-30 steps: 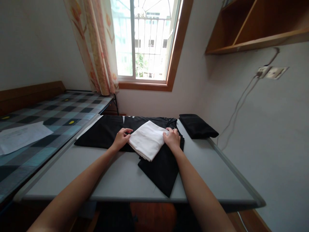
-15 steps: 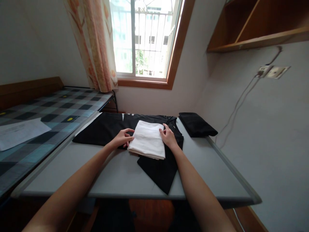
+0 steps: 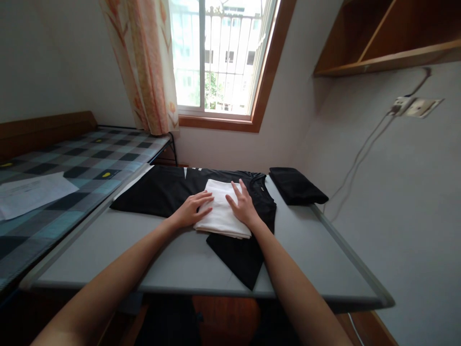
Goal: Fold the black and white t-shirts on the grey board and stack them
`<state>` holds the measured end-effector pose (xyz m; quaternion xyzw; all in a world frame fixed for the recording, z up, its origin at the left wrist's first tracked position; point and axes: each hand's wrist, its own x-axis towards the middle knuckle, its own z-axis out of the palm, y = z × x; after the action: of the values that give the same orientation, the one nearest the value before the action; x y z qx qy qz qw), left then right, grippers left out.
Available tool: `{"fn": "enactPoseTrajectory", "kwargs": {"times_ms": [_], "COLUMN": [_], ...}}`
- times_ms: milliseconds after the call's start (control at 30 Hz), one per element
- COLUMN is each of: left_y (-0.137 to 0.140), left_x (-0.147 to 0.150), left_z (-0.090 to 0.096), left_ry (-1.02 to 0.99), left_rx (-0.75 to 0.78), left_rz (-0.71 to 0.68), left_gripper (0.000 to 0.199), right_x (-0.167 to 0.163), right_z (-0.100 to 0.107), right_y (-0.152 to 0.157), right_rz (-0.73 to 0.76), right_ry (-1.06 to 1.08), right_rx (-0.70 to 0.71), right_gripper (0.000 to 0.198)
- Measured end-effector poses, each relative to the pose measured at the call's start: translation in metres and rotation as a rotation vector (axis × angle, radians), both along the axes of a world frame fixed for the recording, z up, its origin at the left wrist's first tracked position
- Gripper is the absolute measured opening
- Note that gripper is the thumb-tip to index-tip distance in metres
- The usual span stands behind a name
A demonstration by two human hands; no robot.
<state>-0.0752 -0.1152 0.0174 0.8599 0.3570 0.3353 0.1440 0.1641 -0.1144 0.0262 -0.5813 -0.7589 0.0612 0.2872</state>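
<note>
A folded white cloth lies on top of a black T-shirt, which is spread across the table with one sleeve toward me. My left hand rests on the cloth's left side, fingers stretched and spread over its edge. On the right part of the cloth, my right hand lies flat with its fingers apart. Neither hand grips anything. The shirt's collar is at the right, and the cloth covers part of its near side.
A folded black cloth sits at the table's back right. The grey table stands beside a bed with a checked cover and papers. A wooden shelf and cables are on the right wall.
Both hands have moved from the side edges of the white cloth onto its top, and the fingers have spread out. The view has shifted slightly.
</note>
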Motion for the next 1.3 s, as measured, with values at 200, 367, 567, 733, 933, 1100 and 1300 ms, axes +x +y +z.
{"fn": "enactPoseTrajectory", "kwargs": {"times_ms": [200,367,567,733,933,1100,1300], "left_y": [0.0042,0.0036,0.0021,0.0023,0.0030,0.0030,0.0023], "left_x": [-0.0017,-0.0013,-0.0009,-0.0013,-0.0015,-0.0014,-0.0012], "left_z": [-0.0079,-0.0083,-0.0067,-0.0072,-0.0075,-0.0073,-0.0066], "left_ry": [0.053,0.045,0.055,0.047,0.033,0.013,0.017], "left_rx": [-0.042,-0.049,-0.035,-0.039,-0.033,-0.034,-0.035], "left_rz": [-0.021,-0.010,-0.012,-0.008,-0.018,-0.021,-0.021], "left_gripper": [0.049,0.048,0.046,0.044,0.044,0.043,0.043], "right_x": [-0.0096,-0.0075,-0.0055,-0.0056,-0.0060,-0.0056,-0.0052], "right_z": [-0.0047,-0.0019,-0.0019,-0.0019,-0.0016,-0.0034,-0.0034], "right_y": [-0.0042,-0.0041,-0.0035,-0.0029,-0.0033,-0.0031,-0.0026], "right_rz": [0.032,0.031,0.056,0.051,0.053,0.054,0.054], "right_ry": [-0.219,-0.176,-0.166,-0.170,-0.172,-0.181,-0.181], "right_rx": [-0.184,-0.180,-0.179,-0.173,-0.177,-0.166,-0.168], "right_gripper": [0.065,0.063,0.062,0.062,0.062,0.062,0.063]}}
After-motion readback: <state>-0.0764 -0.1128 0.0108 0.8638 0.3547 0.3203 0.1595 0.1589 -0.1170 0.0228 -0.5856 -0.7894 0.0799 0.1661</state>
